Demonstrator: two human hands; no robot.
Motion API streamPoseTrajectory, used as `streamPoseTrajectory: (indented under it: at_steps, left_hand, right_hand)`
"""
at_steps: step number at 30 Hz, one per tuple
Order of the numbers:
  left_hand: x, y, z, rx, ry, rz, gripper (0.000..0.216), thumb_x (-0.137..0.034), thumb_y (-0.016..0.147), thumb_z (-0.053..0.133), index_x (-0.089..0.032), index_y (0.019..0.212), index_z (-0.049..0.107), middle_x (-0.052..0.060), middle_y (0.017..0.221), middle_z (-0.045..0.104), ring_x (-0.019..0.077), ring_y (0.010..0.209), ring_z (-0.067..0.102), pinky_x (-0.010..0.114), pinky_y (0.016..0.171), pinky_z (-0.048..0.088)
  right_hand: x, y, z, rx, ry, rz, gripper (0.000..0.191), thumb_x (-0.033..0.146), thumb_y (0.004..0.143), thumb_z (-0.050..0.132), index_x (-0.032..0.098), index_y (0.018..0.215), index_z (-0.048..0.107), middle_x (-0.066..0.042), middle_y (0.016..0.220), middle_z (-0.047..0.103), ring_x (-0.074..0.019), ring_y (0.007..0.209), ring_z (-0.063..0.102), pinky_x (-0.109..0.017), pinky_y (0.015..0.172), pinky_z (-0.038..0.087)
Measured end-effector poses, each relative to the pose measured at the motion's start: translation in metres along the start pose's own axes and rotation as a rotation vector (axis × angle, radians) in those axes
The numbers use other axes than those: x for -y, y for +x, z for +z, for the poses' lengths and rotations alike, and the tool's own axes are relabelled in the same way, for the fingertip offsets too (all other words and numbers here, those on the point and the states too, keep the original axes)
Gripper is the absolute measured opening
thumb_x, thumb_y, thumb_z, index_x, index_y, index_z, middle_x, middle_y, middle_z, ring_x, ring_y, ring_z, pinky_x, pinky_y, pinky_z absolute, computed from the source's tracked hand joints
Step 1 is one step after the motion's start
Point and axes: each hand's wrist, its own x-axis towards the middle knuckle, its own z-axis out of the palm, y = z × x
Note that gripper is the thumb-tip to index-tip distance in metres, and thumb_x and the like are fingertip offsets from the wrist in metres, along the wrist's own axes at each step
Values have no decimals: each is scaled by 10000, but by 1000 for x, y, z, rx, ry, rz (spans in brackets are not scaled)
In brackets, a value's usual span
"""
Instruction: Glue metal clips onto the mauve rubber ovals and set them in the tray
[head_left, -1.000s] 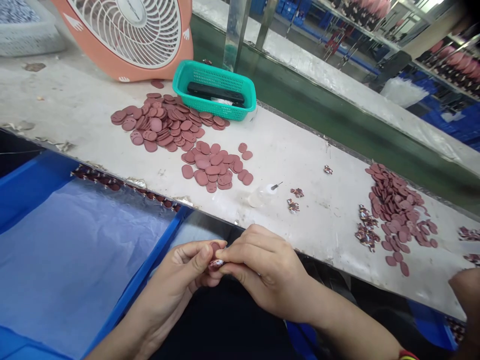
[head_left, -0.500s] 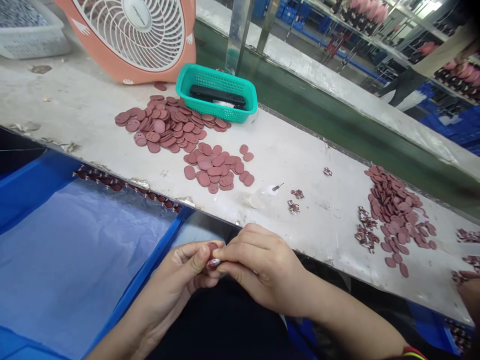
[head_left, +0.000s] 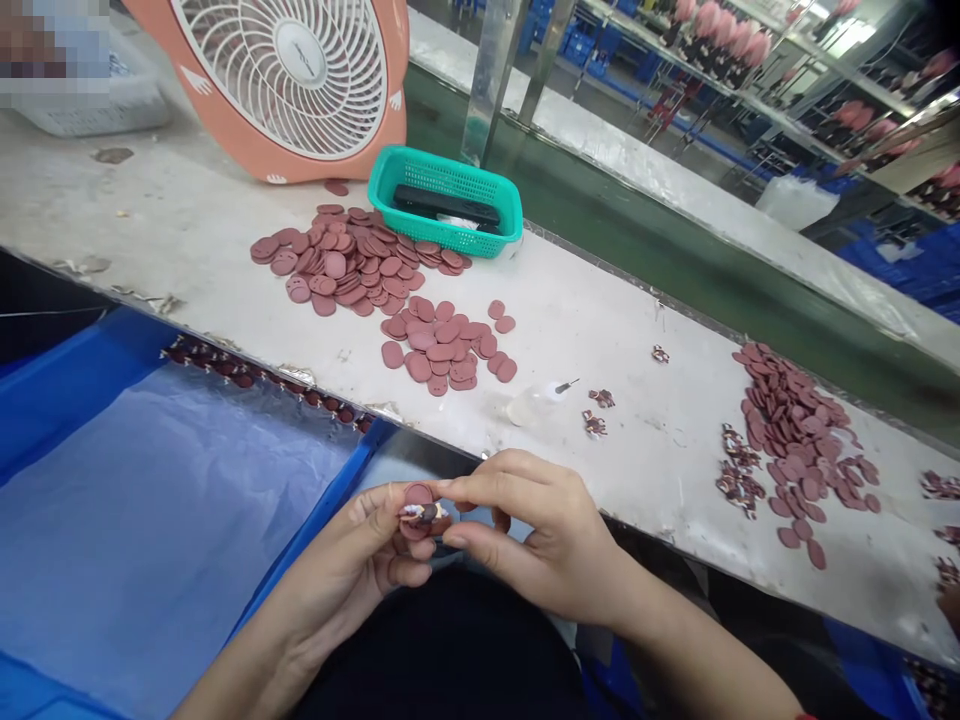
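My left hand (head_left: 364, 545) pinches a maroon oval disc (head_left: 418, 494) with a small brown-and-white figure (head_left: 426, 513) lying across it. At the right end of this piece is my right hand (head_left: 536, 530), its thumb and index finger apart; whether the fingertips touch the piece I cannot tell. Both hands are just in front of the table edge. On the table beyond them lies a translucent bottle (head_left: 531, 407) with a dark needle tip. Beside the bottle are a few loose small figures (head_left: 595, 424).
Maroon ovals form piles on the left (head_left: 352, 265), in the middle (head_left: 442, 345) and on the right (head_left: 795, 430). A green basket (head_left: 495, 240) holds a black object. Behind stands an orange fan (head_left: 247, 165). A blue bin (head_left: 300, 540) lined with sheeting sits at the lower left.
The fingers of my right hand have spread from their pinch on the piece, and more of the small figure shows. My left hand keeps its hold. The view has shifted slightly.
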Motion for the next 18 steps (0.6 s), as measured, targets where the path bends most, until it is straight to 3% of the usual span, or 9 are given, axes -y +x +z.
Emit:
streamPoseTrajectory:
  at_steps: [10, 15, 18]
  left_hand:
    - [-3, -2, 0, 38, 47, 35, 322, -456, 656, 891, -157, 729, 796, 23, 661, 633, 93, 555, 527, 142, 462, 525]
    - [-6, 0, -11, 59, 74, 74, 566, -609, 693, 798, -168, 1048, 798, 62, 715, 685, 160, 627, 616, 189, 448, 552]
    - [-6, 1, -18, -78, 66, 175, 588, -615, 724, 770, -187, 1128, 763, 48, 757, 699, 163, 638, 637, 203, 456, 568]
  right_hand:
    - [-1, 6, 12, -6, 88, 38, 144, 207, 914, 694, 192, 1051, 734, -10, 763, 697, -102, 638, 601, -209, 606, 518]
    - [-2, 10, 21, -80, 76, -21, 124, 203, 934, 653, 214, 1037, 720, -4, 778, 716, -100, 613, 606, -216, 611, 544]
    - [-4, 12, 33, -192, -72, -84, 157, 169, 921, 647, 203, 1060, 711, -26, 801, 711, -114, 625, 618, -234, 608, 563]
